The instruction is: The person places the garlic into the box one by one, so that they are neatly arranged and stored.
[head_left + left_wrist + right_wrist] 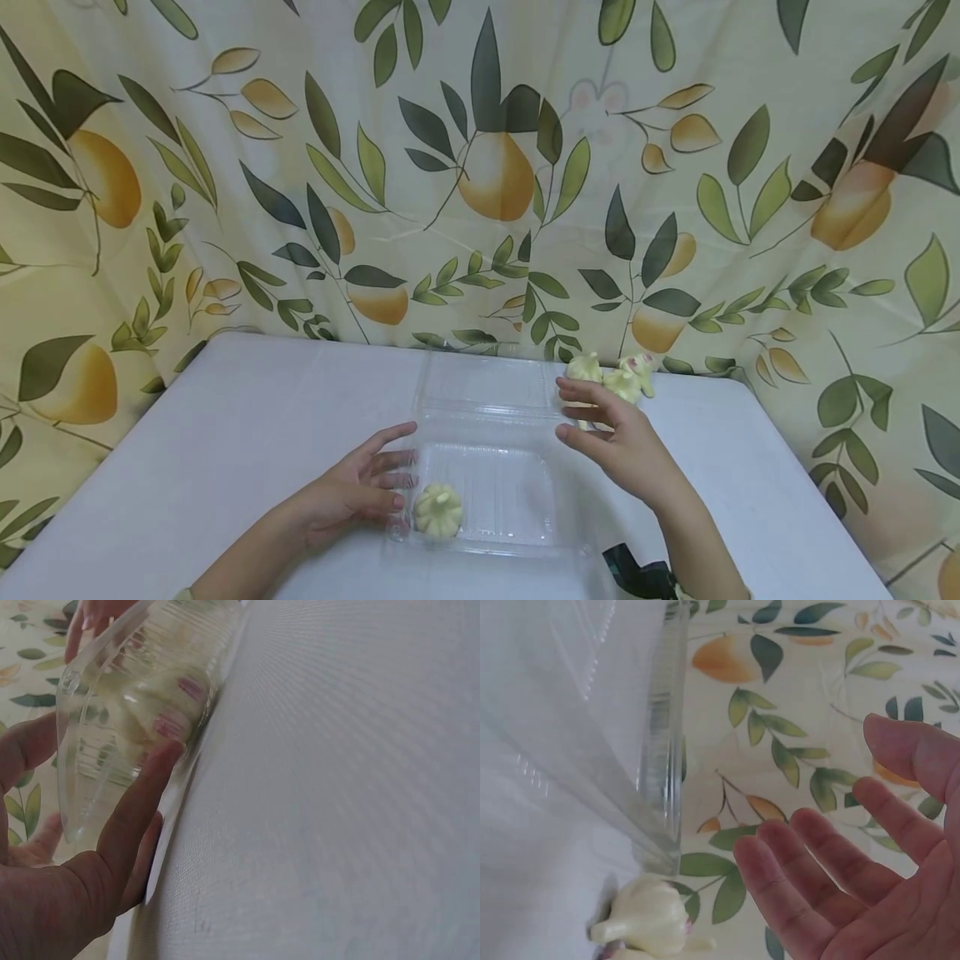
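A clear plastic clamshell container [498,550] lies opened out, its lid [487,387] leaning toward the back. One pale garlic bulb [438,510] sits in its near left corner; through the container wall in the left wrist view, purple streaks show on the garlic bulb [161,720]. Spread along the container's left side, my left hand [341,500] touches its wall with extended fingers. My right hand [622,442] hovers at the right of the lid, its fingers loosely stretched and holding nothing. Behind it is a group of garlic bulbs [583,367], partly hidden by the fingers.
All this stands on a white-covered table [300,400]. A curtain [525,250] printed with leaves and fruit hangs directly behind the back edge. A black strap [637,575] is at my right wrist.
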